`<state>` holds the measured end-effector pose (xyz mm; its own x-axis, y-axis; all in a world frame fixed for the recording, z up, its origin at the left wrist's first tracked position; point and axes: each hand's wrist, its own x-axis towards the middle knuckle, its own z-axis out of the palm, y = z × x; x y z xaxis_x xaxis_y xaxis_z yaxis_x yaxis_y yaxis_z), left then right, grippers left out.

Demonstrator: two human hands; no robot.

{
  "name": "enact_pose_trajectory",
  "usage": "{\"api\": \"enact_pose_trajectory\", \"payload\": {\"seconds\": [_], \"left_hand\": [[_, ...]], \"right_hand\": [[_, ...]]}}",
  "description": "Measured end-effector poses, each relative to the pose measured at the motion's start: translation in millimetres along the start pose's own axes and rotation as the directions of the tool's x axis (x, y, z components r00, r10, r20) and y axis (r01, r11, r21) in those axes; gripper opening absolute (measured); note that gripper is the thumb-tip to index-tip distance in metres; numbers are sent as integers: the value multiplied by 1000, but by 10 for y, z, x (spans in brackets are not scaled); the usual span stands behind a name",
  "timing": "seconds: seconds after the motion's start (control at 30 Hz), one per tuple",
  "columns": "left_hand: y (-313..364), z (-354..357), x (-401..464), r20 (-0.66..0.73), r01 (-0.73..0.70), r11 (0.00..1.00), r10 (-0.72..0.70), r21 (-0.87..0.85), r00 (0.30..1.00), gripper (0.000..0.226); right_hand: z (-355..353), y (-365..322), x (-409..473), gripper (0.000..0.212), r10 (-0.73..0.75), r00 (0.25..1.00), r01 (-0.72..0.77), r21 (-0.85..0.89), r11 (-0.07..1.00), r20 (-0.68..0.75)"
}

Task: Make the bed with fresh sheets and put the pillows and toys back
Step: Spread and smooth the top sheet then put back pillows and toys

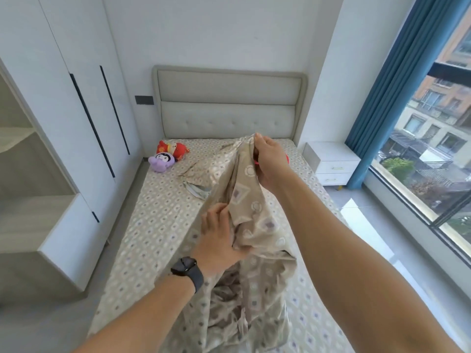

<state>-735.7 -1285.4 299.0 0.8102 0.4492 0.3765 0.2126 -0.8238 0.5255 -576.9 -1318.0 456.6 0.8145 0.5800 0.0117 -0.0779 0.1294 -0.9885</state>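
A beige patterned sheet [153,225] covers the bed. Above it I hold up a bunched beige patterned cover [244,200] that hangs down toward the foot of the bed. My right hand [267,159] pinches its top edge high up. My left hand [219,238], with a black watch on the wrist, grips the cloth lower down. Two plush toys lie at the head on the left: a red one [173,149] and a purple one [161,161]. Another patterned piece [196,174] lies flat near the middle. A bit of something red [256,163] shows behind my right hand.
A grey padded headboard [229,103] stands against the far wall. White wardrobes [76,98] and open shelves line the left side. A white nightstand [331,164] sits right of the bed, beside a blue curtain [397,85] and a large window.
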Motion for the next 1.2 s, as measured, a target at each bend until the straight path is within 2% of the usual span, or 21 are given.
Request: {"api": "enact_pose_trajectory", "payload": {"seconds": [0.03,0.07,0.13,0.23,0.3,0.33,0.4,0.43,0.47,0.53,0.57,0.6,0.67,0.7,0.77,0.83,0.9,0.93,1.03,1.1,1.2], "left_hand": [[-2,13,56,-32,18,1000,-18,0,999,84],[9,-1,125,-57,50,997,-54,-65,997,65],[85,-127,254,-56,128,954,-148,-270,987,22],[76,-325,370,3,161,866,-181,-473,983,35],[48,-459,432,-28,191,809,-248,-556,968,35],[22,-513,485,-66,206,799,-292,-564,954,31],[27,-606,595,-151,204,844,-315,-496,937,19],[37,-632,646,-174,194,867,-302,-458,937,15],[55,-641,679,-181,198,879,-300,-435,937,16],[48,-633,712,-177,231,875,-331,-426,927,23],[41,-621,719,-166,246,862,-349,-444,922,21],[56,-626,721,-156,251,851,-356,-462,921,15],[69,-650,736,-123,257,843,-351,-472,928,11],[57,-683,750,-107,253,854,-335,-454,936,14],[-58,-770,778,-46,246,898,-281,-365,959,22],[-204,-929,778,83,220,950,-206,-223,975,35],[-314,-1083,737,197,188,978,-167,-93,966,43],[-347,-1156,731,205,180,983,-168,-40,964,41],[-366,-1410,803,101,153,988,-152,2,983,28],[-307,-1592,932,-79,99,995,-98,8,992,29],[-147,-1821,1162,-417,180,982,-142,53,898,23]], "right_hand": [[37,-48,24,40,-8,1000,7,25,1000,15],[77,-98,26,41,-22,999,21,36,999,31],[85,-116,72,40,-50,998,50,-8,999,34],[-118,50,91,27,-53,999,53,-227,972,3],[-295,238,-103,27,53,992,-9,-346,938,117],[-361,351,-240,39,152,965,-59,-389,919,214],[-442,576,-538,55,287,878,-126,-392,911,384],[-436,691,-671,57,306,841,-128,-385,914,447],[-399,795,-792,61,289,836,-94,-398,912,465],[-277,1014,-931,75,198,924,17,-555,832,326],[-230,1119,-958,75,125,967,44,-630,775,222],[-197,1185,-969,65,74,988,33,-656,754,134],[-192,1192,-940,23,42,999,-20,-625,780,19],[-227,1171,-904,14,23,1000,-19,-626,779,-2],[-382,1093,-789,22,-72,996,22,-659,752,-49],[-576,925,-675,25,-156,984,56,-693,719,-82],[-738,684,-567,30,-235,967,99,-706,702,-98],[-788,550,-509,33,-271,958,128,-708,694,-92],[-754,170,-364,35,-360,933,255,-721,644,9],[-641,-40,-267,27,-411,911,305,-715,629,27],[-411,-314,-193,24,-418,908,318,-641,699,-6]]}}
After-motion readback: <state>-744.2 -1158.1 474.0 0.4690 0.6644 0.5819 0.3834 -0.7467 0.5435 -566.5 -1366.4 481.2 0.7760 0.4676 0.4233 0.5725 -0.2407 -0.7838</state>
